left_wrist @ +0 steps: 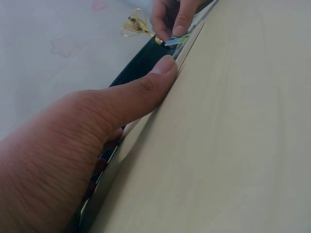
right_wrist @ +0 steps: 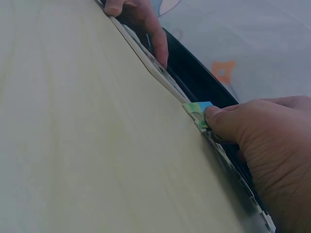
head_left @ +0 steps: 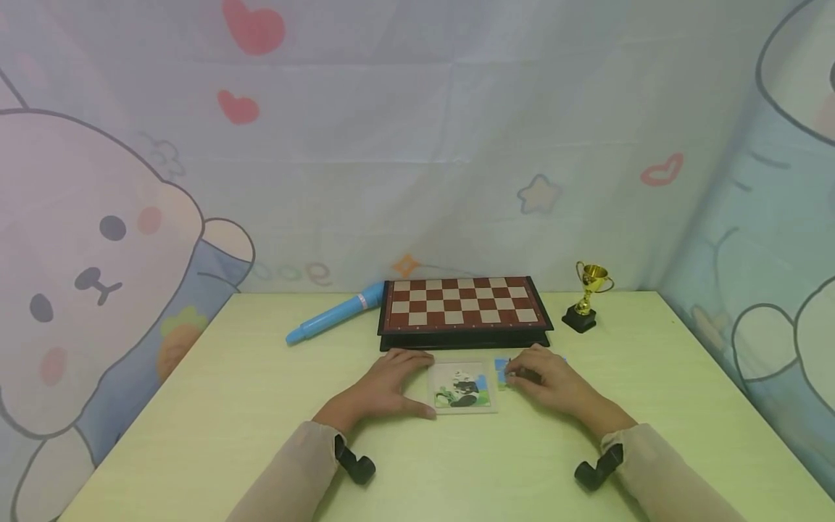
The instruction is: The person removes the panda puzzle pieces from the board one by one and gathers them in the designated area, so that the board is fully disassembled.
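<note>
A small square jigsaw tray (head_left: 464, 410) lies in front of me, with a panda picture (head_left: 465, 388) partly put together inside it. My left hand (head_left: 391, 384) rests at the tray's left side, thumb at the near corner and fairly straight fingers at the far corner. Between thumb and fingertips, my right hand (head_left: 551, 380) pinches a green and blue puzzle piece (right_wrist: 198, 110) just right of the tray. Another blue puzzle piece (head_left: 500, 364) shows beside those fingertips. More loose pieces (right_wrist: 265, 217) lie under and beyond the right hand, mostly hidden by it.
Behind the tray stands a checkered chessboard box (head_left: 464, 303). A blue marker-shaped stick (head_left: 333, 317) leans against its left end. To the right is a gold trophy cup (head_left: 590, 297) on a black base. A printed cloth (head_left: 417, 145) hangs behind the pale wooden table (head_left: 470, 475).
</note>
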Demonstrator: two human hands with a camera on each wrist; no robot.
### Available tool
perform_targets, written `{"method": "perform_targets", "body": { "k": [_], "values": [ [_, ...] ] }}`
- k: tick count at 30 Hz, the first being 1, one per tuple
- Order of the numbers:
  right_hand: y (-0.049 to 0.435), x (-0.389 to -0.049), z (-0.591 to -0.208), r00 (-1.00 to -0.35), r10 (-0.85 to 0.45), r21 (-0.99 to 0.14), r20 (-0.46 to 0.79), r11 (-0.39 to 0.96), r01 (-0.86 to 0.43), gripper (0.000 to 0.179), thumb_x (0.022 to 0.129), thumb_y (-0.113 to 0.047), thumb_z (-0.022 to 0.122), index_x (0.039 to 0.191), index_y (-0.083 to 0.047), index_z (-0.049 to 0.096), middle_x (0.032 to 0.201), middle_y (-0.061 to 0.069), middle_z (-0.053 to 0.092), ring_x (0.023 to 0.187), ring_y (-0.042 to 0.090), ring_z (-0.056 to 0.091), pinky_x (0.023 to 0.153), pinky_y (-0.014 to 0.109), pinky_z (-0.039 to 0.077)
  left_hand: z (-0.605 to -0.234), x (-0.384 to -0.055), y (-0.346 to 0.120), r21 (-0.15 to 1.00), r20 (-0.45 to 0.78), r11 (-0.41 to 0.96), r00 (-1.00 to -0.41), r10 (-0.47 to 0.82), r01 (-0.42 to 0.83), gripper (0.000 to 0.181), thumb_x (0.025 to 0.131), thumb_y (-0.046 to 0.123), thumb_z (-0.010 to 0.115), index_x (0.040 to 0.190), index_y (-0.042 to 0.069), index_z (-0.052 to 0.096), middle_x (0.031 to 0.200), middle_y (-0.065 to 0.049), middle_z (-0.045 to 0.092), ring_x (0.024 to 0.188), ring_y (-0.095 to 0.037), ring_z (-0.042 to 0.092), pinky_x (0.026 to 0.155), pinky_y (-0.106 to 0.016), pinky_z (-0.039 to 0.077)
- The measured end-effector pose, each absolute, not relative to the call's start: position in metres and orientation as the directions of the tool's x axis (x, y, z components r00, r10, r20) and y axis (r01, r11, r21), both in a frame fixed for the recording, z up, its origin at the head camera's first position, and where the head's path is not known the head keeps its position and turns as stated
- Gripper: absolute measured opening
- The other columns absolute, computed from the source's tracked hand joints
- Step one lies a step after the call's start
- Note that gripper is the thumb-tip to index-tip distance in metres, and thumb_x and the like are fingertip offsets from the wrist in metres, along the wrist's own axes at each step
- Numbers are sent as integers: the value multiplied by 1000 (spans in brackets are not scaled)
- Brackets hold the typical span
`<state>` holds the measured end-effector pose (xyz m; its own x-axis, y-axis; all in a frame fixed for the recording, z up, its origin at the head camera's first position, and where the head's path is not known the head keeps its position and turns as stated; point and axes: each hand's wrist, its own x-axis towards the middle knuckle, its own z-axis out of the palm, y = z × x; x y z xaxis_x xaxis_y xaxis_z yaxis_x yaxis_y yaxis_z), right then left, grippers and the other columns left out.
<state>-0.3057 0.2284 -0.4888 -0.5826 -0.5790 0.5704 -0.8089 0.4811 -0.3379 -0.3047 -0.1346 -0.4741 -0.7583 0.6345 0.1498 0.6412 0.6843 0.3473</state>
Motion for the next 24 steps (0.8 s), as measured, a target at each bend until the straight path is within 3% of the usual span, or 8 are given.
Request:
{"method": "perform_targets", "body": {
  "k": [24],
  "values": [
    [225,-305,-488,-553,-593,-290,585,484,-825,15,85,-12,81,96,-19,74,99,-7,67,91,11,49,75,30,44,-475,-306,-135,353,155,675,-752,641,648,97,73,76,71,150,23,48,153,6,44,139,-21,37,114,-50,30]
  ]
}}
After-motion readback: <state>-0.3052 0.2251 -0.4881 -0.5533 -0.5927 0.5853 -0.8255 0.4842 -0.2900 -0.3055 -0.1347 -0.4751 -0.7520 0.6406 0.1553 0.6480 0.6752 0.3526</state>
